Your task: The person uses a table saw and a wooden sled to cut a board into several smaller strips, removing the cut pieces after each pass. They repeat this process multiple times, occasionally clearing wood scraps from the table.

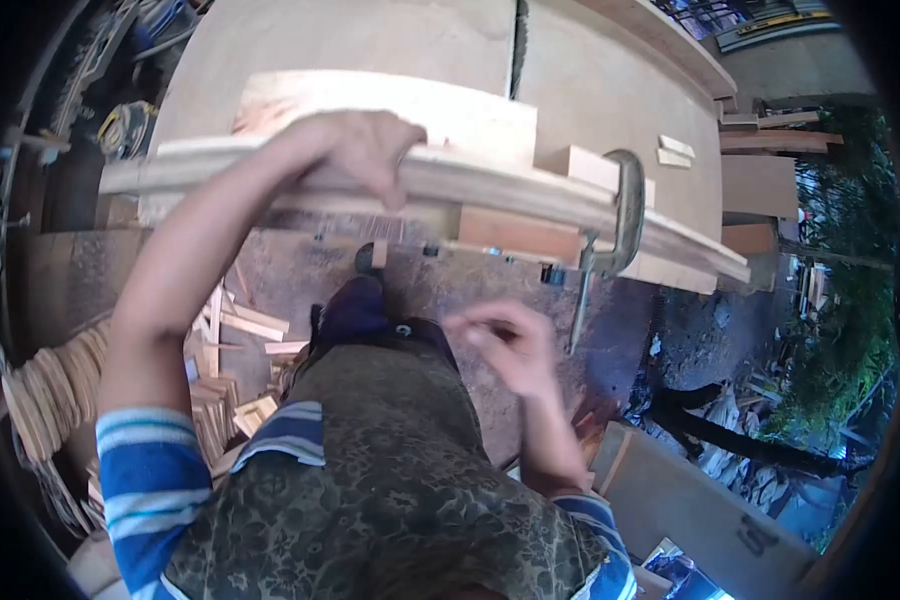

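Observation:
My left hand (365,150) rests over the front edge of the workbench, its fingers and thumb spread around a long wooden strip (470,182) that runs along that edge. Behind this hand a pale wide board (390,105) lies on the bench top (360,35). A metal C-clamp (627,215) grips the strip to the right, with its screw handle hanging down. My right hand (505,340) is in the air below the bench, in front of my body, blurred, its fingers curled in; whether it holds something small cannot be made out.
Two small wood pieces (675,151) lie on the bench near its right side. Curved wooden pieces (60,385) are stacked at lower left, beside loose offcuts (245,320). A large panel (690,510) leans at lower right, near a dark branch-like object (730,430).

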### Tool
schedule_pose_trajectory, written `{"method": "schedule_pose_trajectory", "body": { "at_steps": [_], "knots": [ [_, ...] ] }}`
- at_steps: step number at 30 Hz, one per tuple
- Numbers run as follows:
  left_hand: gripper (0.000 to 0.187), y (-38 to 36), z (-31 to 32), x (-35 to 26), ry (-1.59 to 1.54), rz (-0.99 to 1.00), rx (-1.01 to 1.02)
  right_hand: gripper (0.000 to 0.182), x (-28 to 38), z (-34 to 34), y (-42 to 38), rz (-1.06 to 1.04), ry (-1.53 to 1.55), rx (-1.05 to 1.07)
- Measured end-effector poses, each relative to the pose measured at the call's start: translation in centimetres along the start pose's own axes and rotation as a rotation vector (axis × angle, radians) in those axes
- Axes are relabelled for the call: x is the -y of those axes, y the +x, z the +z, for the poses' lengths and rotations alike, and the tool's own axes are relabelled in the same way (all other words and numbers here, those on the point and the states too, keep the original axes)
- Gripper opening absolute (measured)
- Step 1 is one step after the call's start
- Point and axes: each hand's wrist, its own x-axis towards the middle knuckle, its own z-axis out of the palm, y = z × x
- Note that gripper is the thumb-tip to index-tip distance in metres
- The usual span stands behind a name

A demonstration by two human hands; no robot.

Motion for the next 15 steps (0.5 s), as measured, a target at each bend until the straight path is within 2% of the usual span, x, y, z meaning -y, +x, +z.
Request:
{"method": "schedule_pose_trajectory", "body": {
  "at_steps": [2, 4, 5, 7, 8, 10, 13, 15],
  "knots": [
    [0.094, 0.9, 0.5, 0.7, -0.032, -0.007, 0.034, 0.017, -9.0, 4.1, -1.2, 0.275, 0.065, 0.02],
    [0.099, -0.5, 0.0, -1.0, -0.042, -0.051, 0.06, 0.037, -18.9, 6.7, -1.3, 0.406, 0.248, -0.037],
    [0.099, -0.4, 0.1, -1.2, -0.022, -0.056, 0.058, 0.037, -20.7, 7.7, -0.5, 0.389, 0.26, -0.04],
    [0.1, 0.5, 0.4, -0.2, 0.021, -0.073, 0.011, 0.06, -22.7, 9.3, 1.2, 0.545, 0.7, -0.281],
    [0.104, 0.3, 0.4, -0.1, -0.032, -0.065, 0.004, 0.06, -24.0, 10.0, 2.3, 0.528, 0.706, -0.269],
    [0.105, 0.7, 0.6, 0.7, -0.048, -0.068, 0.008, 0.065, -26.4, 10.8, 5.0, 0.476, 0.977, -0.381],
    [0.104, 1.0, 0.5, 0.9, -0.146, -0.081, 0.069, 0.059, -28.6, 11.8, 8.6, 0.501, 1.083, -0.406],
    [0.086, 2.8, 1.3, 2.8, -0.103, -0.024, 0.001, 0.037, -28.5, 12.0, 10.4, 0.562, 1.13, -0.427]
  ]
}}
